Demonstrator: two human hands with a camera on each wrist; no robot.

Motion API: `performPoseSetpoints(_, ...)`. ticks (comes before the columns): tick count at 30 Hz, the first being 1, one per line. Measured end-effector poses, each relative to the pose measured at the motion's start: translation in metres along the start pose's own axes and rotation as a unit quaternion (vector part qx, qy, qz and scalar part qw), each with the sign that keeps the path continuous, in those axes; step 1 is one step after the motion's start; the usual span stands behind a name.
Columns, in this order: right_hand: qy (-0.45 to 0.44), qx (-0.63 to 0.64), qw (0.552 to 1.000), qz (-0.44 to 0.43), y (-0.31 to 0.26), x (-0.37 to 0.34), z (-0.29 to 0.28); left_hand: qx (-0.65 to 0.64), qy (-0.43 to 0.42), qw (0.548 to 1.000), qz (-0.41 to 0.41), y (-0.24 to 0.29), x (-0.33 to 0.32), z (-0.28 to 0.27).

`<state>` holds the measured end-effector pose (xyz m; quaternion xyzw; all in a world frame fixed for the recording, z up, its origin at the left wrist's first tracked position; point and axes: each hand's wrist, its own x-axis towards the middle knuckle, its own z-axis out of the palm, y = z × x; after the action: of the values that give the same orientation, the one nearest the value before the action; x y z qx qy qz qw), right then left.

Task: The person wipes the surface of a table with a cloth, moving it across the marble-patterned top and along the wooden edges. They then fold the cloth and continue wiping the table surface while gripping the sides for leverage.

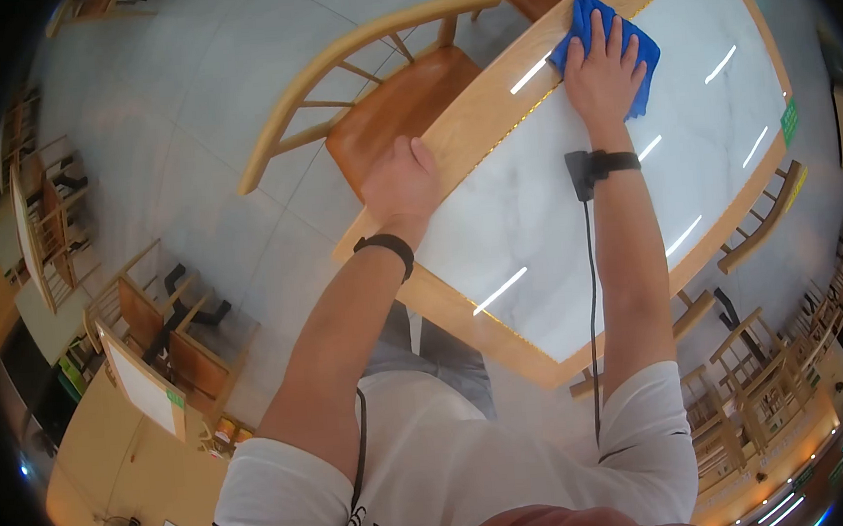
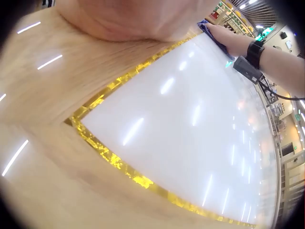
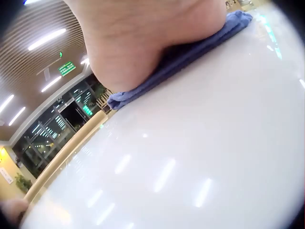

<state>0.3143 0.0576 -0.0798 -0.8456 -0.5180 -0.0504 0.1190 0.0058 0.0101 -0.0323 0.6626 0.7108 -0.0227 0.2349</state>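
The right hand (image 1: 604,79) lies with spread fingers on a blue cloth (image 1: 648,52), pressing it on the white tabletop (image 1: 536,226) near its far wooden border. In the right wrist view the heel of the hand (image 3: 143,43) rests on the folded cloth (image 3: 176,71). The left hand (image 1: 401,181) rests on the table's wooden edge (image 1: 471,132) at the near left corner, holding no loose thing; its fingers are partly hidden. In the left wrist view that hand (image 2: 128,19) is on the wood beside the gold strip (image 2: 114,160).
A wooden chair (image 1: 409,88) with a brown seat stands against the table's left side. Another chair (image 1: 765,219) is at the right side. More tables and chairs stand at the far left and lower right. A black cable (image 1: 594,319) hangs from the right wrist.
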Motion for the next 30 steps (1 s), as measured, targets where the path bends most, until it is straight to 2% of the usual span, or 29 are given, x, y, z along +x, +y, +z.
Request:
performPoseSetpoints(4,0.015,-0.001,0.999,-0.031,-0.025,-0.016,0.005,0.002,-0.012,1.000,0.001,0.003,0.000,-0.002)
performPoseSetpoints(13,-0.013,0.066,0.995,-0.078,-0.134,-0.119,-0.028,-0.059,-0.044,0.997,0.010,0.006,-0.001,-0.018)
performPoseSetpoints(16,-0.019,0.082,0.993,-0.077,-0.158,-0.153,-0.033,-0.168,0.038,0.985,0.033,-0.011,-0.002,-0.009)
performPoseSetpoints(17,-0.021,0.086,0.993,-0.076,-0.165,-0.164,-0.035,-0.207,0.064,0.976,0.036,-0.017,0.002,-0.005)
performPoseSetpoints(18,-0.042,0.077,0.993,-0.079,-0.171,-0.177,-0.043,-0.276,0.048,0.960,0.005,-0.035,0.027,0.013)
performPoseSetpoints(21,-0.071,0.115,0.988,-0.080,-0.197,-0.218,-0.065,-0.525,-0.042,0.846,-0.080,-0.105,0.071,0.032)
performPoseSetpoints(23,-0.102,0.131,0.981,-0.098,-0.215,-0.248,-0.076,-0.513,0.000,0.858,-0.025,-0.124,0.047,-0.015)
performPoseSetpoints(26,-0.138,0.180,0.964,-0.139,-0.236,-0.299,-0.088,-0.511,-0.011,0.857,-0.060,-0.138,0.023,-0.063)
performPoseSetpoints(29,-0.157,0.190,0.950,-0.191,-0.242,-0.351,-0.098,-0.466,-0.044,0.883,-0.046,-0.149,0.031,-0.066)
performPoseSetpoints(30,-0.162,0.183,0.947,-0.210,-0.238,-0.364,-0.103,-0.428,-0.038,0.903,-0.007,-0.152,0.039,-0.059)
